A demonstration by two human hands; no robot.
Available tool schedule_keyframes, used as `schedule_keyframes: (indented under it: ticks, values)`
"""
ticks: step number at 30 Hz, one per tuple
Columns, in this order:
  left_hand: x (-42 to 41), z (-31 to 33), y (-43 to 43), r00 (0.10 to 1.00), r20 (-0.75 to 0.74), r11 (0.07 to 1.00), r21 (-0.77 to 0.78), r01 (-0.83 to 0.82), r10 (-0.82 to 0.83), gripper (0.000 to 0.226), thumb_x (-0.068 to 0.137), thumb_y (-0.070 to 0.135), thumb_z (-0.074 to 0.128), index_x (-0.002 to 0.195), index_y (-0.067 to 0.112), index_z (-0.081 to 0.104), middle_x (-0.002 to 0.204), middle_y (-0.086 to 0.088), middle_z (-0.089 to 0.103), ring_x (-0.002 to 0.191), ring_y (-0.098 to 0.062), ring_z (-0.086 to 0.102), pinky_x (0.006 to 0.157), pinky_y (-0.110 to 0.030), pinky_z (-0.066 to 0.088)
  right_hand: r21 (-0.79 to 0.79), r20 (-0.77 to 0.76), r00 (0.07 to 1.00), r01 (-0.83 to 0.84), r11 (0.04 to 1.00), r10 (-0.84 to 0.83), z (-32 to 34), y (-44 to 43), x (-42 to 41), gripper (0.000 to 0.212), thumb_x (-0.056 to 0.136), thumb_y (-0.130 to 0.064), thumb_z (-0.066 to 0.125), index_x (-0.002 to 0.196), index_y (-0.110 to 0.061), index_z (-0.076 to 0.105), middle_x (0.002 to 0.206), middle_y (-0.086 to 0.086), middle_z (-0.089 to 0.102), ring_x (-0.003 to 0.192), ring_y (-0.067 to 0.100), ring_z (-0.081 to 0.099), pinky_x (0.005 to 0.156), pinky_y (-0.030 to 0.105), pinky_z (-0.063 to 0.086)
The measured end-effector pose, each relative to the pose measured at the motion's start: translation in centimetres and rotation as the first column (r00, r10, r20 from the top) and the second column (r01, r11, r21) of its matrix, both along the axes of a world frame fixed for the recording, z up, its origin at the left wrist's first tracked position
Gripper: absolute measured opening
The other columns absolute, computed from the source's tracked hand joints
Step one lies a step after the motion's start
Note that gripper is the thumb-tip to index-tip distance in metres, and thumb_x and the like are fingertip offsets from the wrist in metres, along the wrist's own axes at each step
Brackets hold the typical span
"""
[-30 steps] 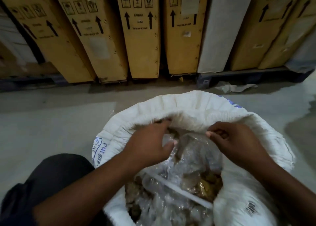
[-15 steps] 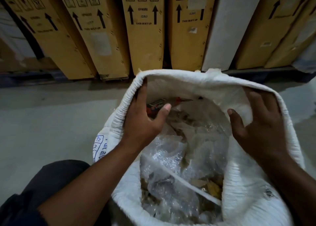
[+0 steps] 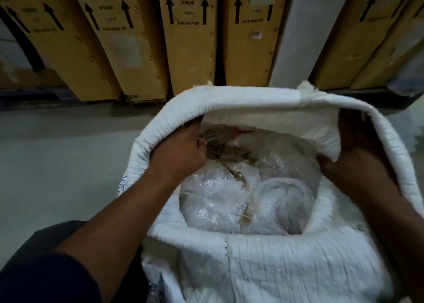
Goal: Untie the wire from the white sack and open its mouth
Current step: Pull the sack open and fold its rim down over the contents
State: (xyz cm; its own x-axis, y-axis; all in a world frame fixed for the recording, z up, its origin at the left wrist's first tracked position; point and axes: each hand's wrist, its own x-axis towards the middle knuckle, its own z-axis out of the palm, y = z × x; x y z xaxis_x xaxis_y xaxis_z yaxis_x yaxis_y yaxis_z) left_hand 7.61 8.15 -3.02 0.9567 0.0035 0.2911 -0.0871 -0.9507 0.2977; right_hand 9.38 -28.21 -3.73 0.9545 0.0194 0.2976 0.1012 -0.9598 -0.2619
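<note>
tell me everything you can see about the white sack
The white sack looks like woven plastic cloth, crinkled, with a stitched seam down its near side and some blue print low on its left. It stands upright on the grey floor with its mouth wide open, the rim rolled into a thick cuff. The left hand grips the left rim from inside; the right hand holds the right rim. Inside lie clear plastic-wrapped bundles, filling it nearly to the rim. No wire is visible on it.
</note>
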Motion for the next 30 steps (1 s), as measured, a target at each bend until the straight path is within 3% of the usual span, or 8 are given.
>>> schedule_keyframes:
  ticks: [2, 4, 9, 13, 16, 22, 26, 30]
  values:
    - [1.0, 0.9, 0.4, 1.0, 0.001, 1.0, -0.008, -0.022, 0.022, 0.077, 0.092, 0.041, 0.062, 0.16, 0.017, 0.035, 0.157, -0.017, 0.048, 0.147, -0.038, 0.041, 0.123, -0.046, 0.027, 0.002, 0.119, 0.992, 0.028, 1.0, -0.028, 1.3, -1.0, 0.0, 0.101, 0.087, -0.038, 0.065, 0.165, -0.017, 0.004, 0.172, 0.012, 0.008, 0.159, 0.026, 0.005, 0.126, 0.025, -0.007]
    - [1.9, 0.7, 0.7, 0.998, -0.027, 0.999, -0.006, -0.048, 0.048, 0.076, 0.092, 0.041, 0.061, 0.16, 0.019, 0.037, 0.154, -0.015, 0.051, 0.144, -0.037, 0.045, 0.122, -0.047, 0.035, 0.0, 0.11, 0.994, 0.014, 1.0, -0.014, 1.2, -0.8, 0.1, 0.101, 0.084, -0.04, 0.061, 0.165, -0.017, 0.005, 0.172, 0.013, 0.009, 0.159, 0.026, 0.006, 0.127, 0.026, -0.005]
    - [1.3, -1.5, -0.8, 0.979, -0.193, 0.997, -0.054, 0.056, -0.066, 0.081, 0.086, 0.04, 0.069, 0.159, 0.025, 0.037, 0.155, -0.007, 0.051, 0.145, -0.028, 0.043, 0.123, -0.04, 0.03, -0.118, -0.233, 0.972, 0.002, 0.993, -0.03, -1.7, -0.6, 1.1, 0.105, 0.082, -0.045, 0.072, 0.164, -0.013, 0.015, 0.172, 0.013, 0.014, 0.158, 0.032, 0.011, 0.128, 0.045, 0.015]
    - [0.7, -3.5, -0.9, 0.946, -0.269, 0.982, -0.102, 0.161, -0.183, 0.087, 0.081, 0.05, 0.064, 0.159, 0.026, 0.035, 0.158, -0.003, 0.047, 0.147, -0.023, 0.04, 0.123, -0.039, 0.033, -0.156, -0.564, 0.824, -0.05, 0.986, -0.048, -2.0, -0.1, 0.8, 0.093, 0.086, -0.058, 0.07, 0.161, -0.02, 0.03, 0.17, 0.003, 0.022, 0.157, 0.021, 0.019, 0.127, 0.035, 0.016]
    - [0.8, -3.5, -0.5, 0.94, -0.258, 0.974, -0.103, 0.203, -0.223, 0.091, 0.082, 0.053, 0.064, 0.162, 0.025, 0.029, 0.161, -0.001, 0.041, 0.149, -0.021, 0.037, 0.123, -0.039, 0.034, -0.153, -0.542, 0.841, -0.104, 0.983, 0.005, -0.9, 0.8, 0.2, 0.088, 0.088, -0.064, 0.065, 0.16, -0.024, 0.034, 0.169, 0.0, 0.026, 0.155, 0.019, 0.027, 0.125, 0.033, 0.02]
    - [-1.1, -1.7, -2.0, 0.87, -0.378, 0.946, -0.055, 0.32, -0.316, 0.094, 0.094, 0.054, 0.065, 0.166, 0.023, 0.015, 0.174, 0.001, 0.014, 0.159, -0.015, 0.015, 0.129, -0.03, 0.013, -0.064, -0.439, 0.873, -0.264, 0.962, 0.21, 3.6, 3.6, -2.7, 0.078, 0.086, -0.059, 0.072, 0.154, -0.033, 0.043, 0.164, -0.013, 0.036, 0.149, 0.009, 0.036, 0.118, 0.026, 0.028]
    - [-3.7, -0.8, -2.1, 0.789, -0.55, 0.915, 0.105, 0.389, -0.272, 0.112, 0.09, 0.07, 0.06, 0.167, 0.021, -0.006, 0.174, 0.001, -0.015, 0.16, -0.016, -0.011, 0.13, -0.037, 0.001, 0.047, -0.625, 0.701, -0.404, 0.913, 0.343, 5.1, 4.6, -5.6, 0.103, 0.073, -0.059, 0.082, 0.158, -0.048, 0.025, 0.168, -0.024, 0.009, 0.155, 0.005, 0.017, 0.12, 0.021, 0.021]
    - [-7.0, -0.4, -2.1, 0.692, -0.704, 0.868, 0.234, 0.438, -0.159, 0.137, 0.078, 0.083, 0.062, 0.162, 0.016, -0.022, 0.169, -0.004, -0.03, 0.157, -0.024, -0.026, 0.128, -0.052, -0.009, -0.059, -0.803, 0.521, -0.555, 0.83, 0.291, 5.5, 5.3, -9.2, 0.124, 0.078, -0.06, 0.077, 0.159, -0.048, -0.015, 0.168, -0.011, -0.025, 0.156, 0.01, -0.016, 0.125, 0.032, -0.002]
